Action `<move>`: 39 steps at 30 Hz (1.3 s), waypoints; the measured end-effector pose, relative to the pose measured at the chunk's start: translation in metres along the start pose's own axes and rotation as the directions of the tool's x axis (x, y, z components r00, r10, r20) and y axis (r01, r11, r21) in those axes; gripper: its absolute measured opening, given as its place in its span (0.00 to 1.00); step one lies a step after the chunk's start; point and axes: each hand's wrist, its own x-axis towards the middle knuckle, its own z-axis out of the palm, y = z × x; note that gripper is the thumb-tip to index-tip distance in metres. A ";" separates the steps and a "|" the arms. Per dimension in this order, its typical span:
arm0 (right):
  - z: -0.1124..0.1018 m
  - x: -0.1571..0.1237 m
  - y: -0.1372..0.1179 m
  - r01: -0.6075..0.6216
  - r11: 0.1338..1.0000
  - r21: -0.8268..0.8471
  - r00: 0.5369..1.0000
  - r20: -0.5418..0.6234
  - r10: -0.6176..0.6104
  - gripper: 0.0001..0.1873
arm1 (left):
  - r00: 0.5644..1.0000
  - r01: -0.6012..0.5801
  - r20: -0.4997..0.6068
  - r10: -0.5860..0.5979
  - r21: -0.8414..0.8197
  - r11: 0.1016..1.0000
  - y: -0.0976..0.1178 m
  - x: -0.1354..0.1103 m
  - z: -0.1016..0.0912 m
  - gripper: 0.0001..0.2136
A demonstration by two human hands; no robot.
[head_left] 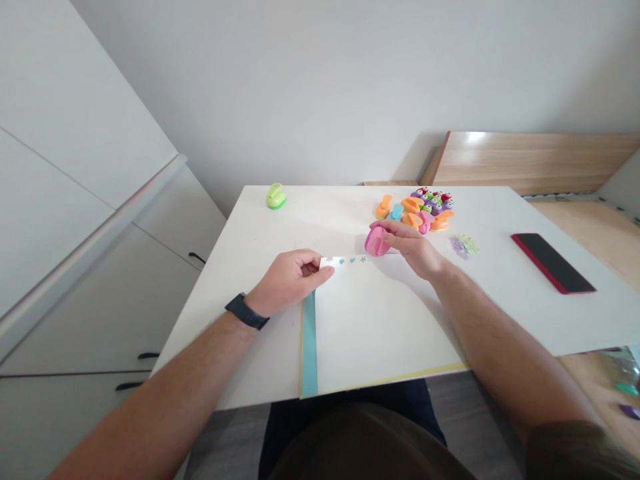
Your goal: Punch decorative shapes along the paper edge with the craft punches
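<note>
A white sheet of paper [385,327] lies in front of me, over a teal sheet [310,347] whose strip shows along the left side, with a thin yellow edge. My left hand [290,280] pinches the white sheet's upper left corner between thumb and fingers. At the sheet's top edge, my right hand [413,248] is closed around a pink craft punch [376,244]. Small punched shapes [353,260], among them a snowflake, run in a row along that edge, teal showing through. Whether paper sits inside the punch's slot I cannot tell.
Several colourful craft punches [413,205] cluster at the back right. A green punch [275,197] stands at the back left. Purple and green paper cutouts [464,246] lie right of my hand, near a dark phone-like slab with a red edge [553,263]. White cabinets [90,280] flank the left.
</note>
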 end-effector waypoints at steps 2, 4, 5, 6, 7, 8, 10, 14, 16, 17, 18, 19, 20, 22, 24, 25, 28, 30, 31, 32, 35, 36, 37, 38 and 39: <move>0.000 -0.001 -0.001 0.009 1.000 0.010 1.000 0.008 -0.009 0.17 | 1.000 0.005 0.000 -0.005 -0.003 1.000 0.000 0.000 0.000 0.15; 0.000 -0.001 -0.003 0.013 1.000 0.022 1.000 0.014 -0.013 0.18 | 1.000 0.010 0.000 -0.010 -0.009 1.000 0.000 0.000 0.001 0.15; 0.000 -0.002 -0.003 0.011 1.000 0.027 1.000 0.017 -0.011 0.18 | 1.000 0.011 0.000 -0.011 -0.010 1.000 0.000 0.000 0.001 0.15; 0.000 -0.002 -0.003 0.009 0.999 0.032 1.000 0.018 -0.009 0.18 | 1.000 0.013 0.001 -0.013 -0.012 1.000 0.000 0.000 0.001 0.15; 0.000 -0.002 -0.003 0.005 0.999 0.034 1.000 0.019 -0.006 0.18 | 1.000 0.015 0.000 -0.015 -0.013 1.000 0.000 0.000 0.001 0.15; 0.000 -0.001 -0.003 0.002 0.999 0.035 1.000 0.019 -0.003 0.18 | 1.000 0.016 0.000 -0.016 -0.014 1.000 0.000 0.000 0.001 0.15; 0.000 -0.001 -0.002 -0.004 1.000 0.030 1.000 0.021 0.004 0.18 | 1.000 0.011 0.000 -0.011 -0.017 1.000 0.000 0.000 0.001 0.15; -0.002 0.000 0.001 -0.006 1.000 0.000 0.999 0.033 0.006 0.18 | 1.000 -0.004 0.002 0.004 -0.020 1.000 0.001 0.000 0.001 0.15; -0.002 0.000 0.001 -0.003 1.000 -0.008 0.999 0.034 0.003 0.18 | 1.000 -0.006 0.005 0.006 -0.021 1.000 0.000 0.000 0.001 0.15; -0.001 0.000 0.001 -0.004 1.000 -0.008 0.999 0.032 0.004 0.18 | 1.000 -0.006 0.006 0.006 -0.022 1.000 0.000 0.000 0.001 0.15; -0.001 0.000 0.001 -0.006 1.000 -0.006 1.000 0.030 0.006 0.18 | 1.000 -0.004 0.006 0.004 -0.023 1.000 0.000 -0.001 0.001 0.15; -0.001 0.000 0.001 -0.008 1.000 -0.002 1.000 0.028 0.008 0.18 | 1.000 -0.001 0.005 0.001 -0.022 1.000 0.000 -0.001 0.001 0.15; -0.001 0.000 0.000 -0.010 1.000 0.004 1.000 0.028 0.010 0.18 | 1.000 0.002 0.004 -0.002 -0.021 1.000 0.000 -0.001 0.001 0.15; -0.001 0.000 -0.001 -0.008 1.000 0.012 0.999 0.033 0.008 0.18 | 1.000 0.004 0.001 -0.004 -0.019 1.000 -0.001 -0.001 0.001 0.15; 0.000 -0.001 -0.003 -0.004 1.000 0.017 0.999 0.042 0.003 0.18 | 1.000 0.004 -0.001 -0.004 -0.016 1.000 -0.001 0.000 0.002 0.15; 0.000 -0.002 -0.003 -0.004 1.000 0.019 0.999 0.046 0.003 0.18 | 1.000 0.005 0.000 -0.005 -0.015 1.000 -0.001 0.000 0.001 0.15; 0.000 -0.002 -0.004 -0.012 1.000 0.020 0.998 0.054 0.011 0.18 | 1.000 0.010 0.004 -0.009 -0.022 1.000 -0.001 0.000 0.001 0.15; 0.000 -0.002 -0.004 -0.017 1.000 0.014 0.999 0.052 0.016 0.18 | 1.000 0.011 0.006 -0.011 -0.026 1.000 -0.002 0.000 0.001 0.15; 0.000 -0.002 -0.004 -0.018 1.000 0.012 0.999 0.051 0.017 0.18 | 1.000 0.011 0.005 -0.011 -0.026 1.000 -0.002 0.000 0.001 0.15; 0.000 -0.002 -0.004 -0.019 1.000 0.009 0.999 0.052 0.018 0.18 | 1.000 0.010 0.005 -0.010 -0.025 1.000 -0.002 0.000 0.001 0.15; 0.000 -0.001 -0.004 -0.016 1.000 0.004 0.998 0.056 0.016 0.19 | 1.000 0.009 0.006 -0.009 -0.024 1.000 -0.001 0.000 0.001 0.15; 0.000 -0.001 -0.004 -0.011 1.000 0.004 0.999 0.051 0.011 0.20 | 1.000 0.009 0.007 -0.008 -0.026 1.000 0.000 0.000 0.001 0.16; -0.001 -0.001 -0.004 -0.008 1.000 0.004 0.999 0.043 0.008 0.21 | 1.000 0.008 0.007 -0.008 -0.028 1.000 0.001 0.000 0.000 0.16; -0.001 -0.001 -0.004 -0.007 1.000 0.002 0.999 0.033 0.007 0.21 | 1.000 0.008 0.006 -0.008 -0.031 1.000 0.001 0.000 0.000 0.16; -0.001 -0.001 -0.004 -0.008 1.000 0.000 1.000 0.025 0.008 0.22 | 1.000 0.008 0.004 -0.008 -0.033 0.999 0.002 0.000 0.000 0.16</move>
